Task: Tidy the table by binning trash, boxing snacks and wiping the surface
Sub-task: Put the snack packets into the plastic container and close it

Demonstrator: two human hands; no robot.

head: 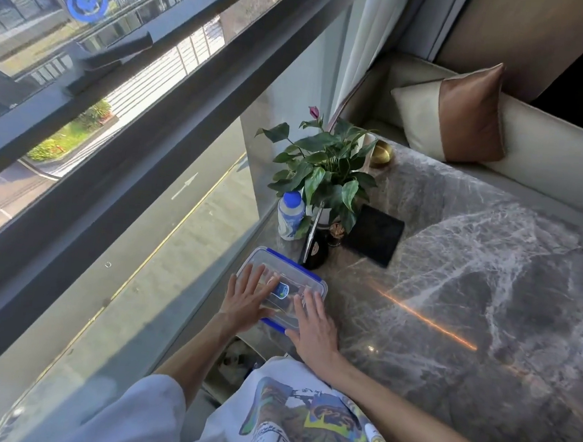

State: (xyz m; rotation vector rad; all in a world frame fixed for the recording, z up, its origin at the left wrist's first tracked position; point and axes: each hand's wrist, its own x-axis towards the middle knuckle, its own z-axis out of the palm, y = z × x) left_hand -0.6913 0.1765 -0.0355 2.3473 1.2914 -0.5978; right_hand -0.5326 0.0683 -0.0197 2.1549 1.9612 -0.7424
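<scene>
A clear plastic box [290, 272] with blue clips and its lid on sits at the near left corner of the grey marble table [466, 300], by the window. Packaged snacks show through the lid. My left hand [248, 298] lies flat on the lid's left side with fingers spread. My right hand [312, 324] lies flat on the lid's right side, fingers apart. Both palms rest on the lid without gripping anything.
Behind the box stand a white bottle with a blue cap [290, 215], a potted plant [324, 168], a dark bottle [315, 253] and a black square mat [374, 234]. A gold dish [381, 153] sits farther back. A beige sofa with a cushion [460, 115] borders the table.
</scene>
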